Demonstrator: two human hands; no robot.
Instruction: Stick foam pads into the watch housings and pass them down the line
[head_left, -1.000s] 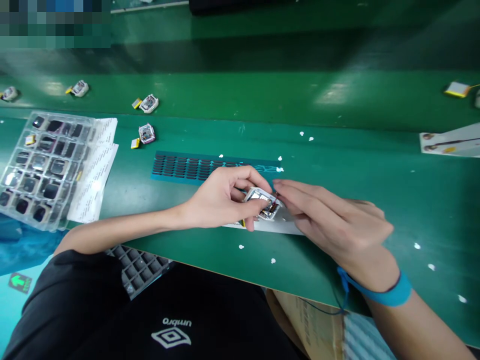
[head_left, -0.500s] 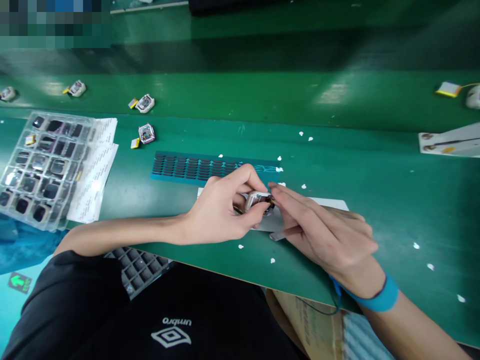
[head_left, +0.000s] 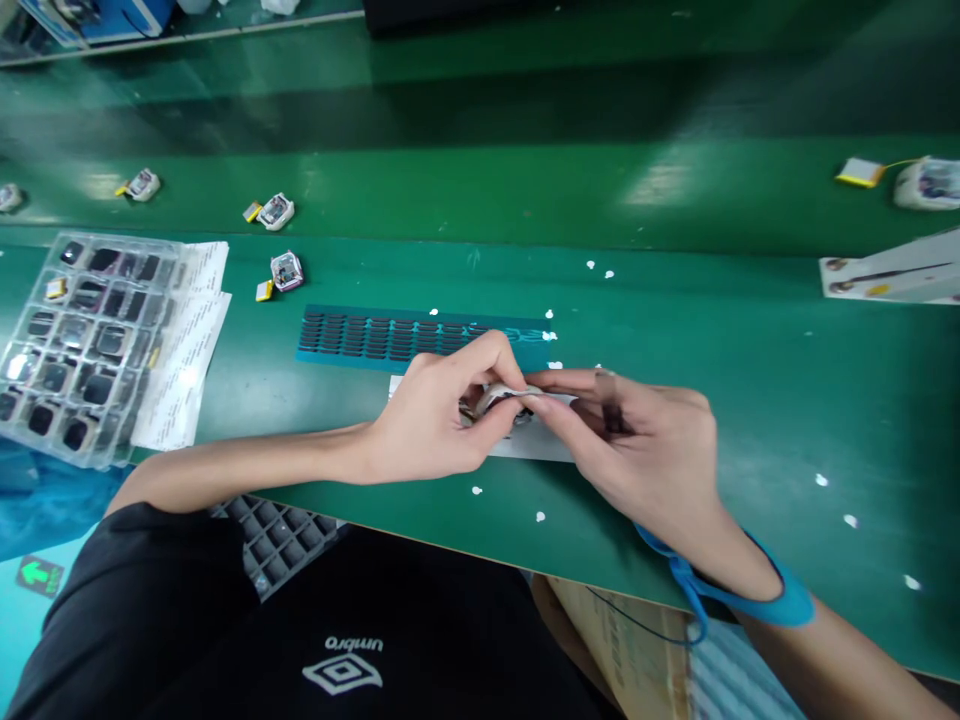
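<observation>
Silvery watch case (head_left: 501, 398) pinched between both hands, left (head_left: 435, 420) and right (head_left: 637, 445).

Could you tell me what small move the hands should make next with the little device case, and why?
Probably press the part home: the left hand pinches the small device case over the white sheet, and the right hand has its fingertips on the case's edge.
</observation>
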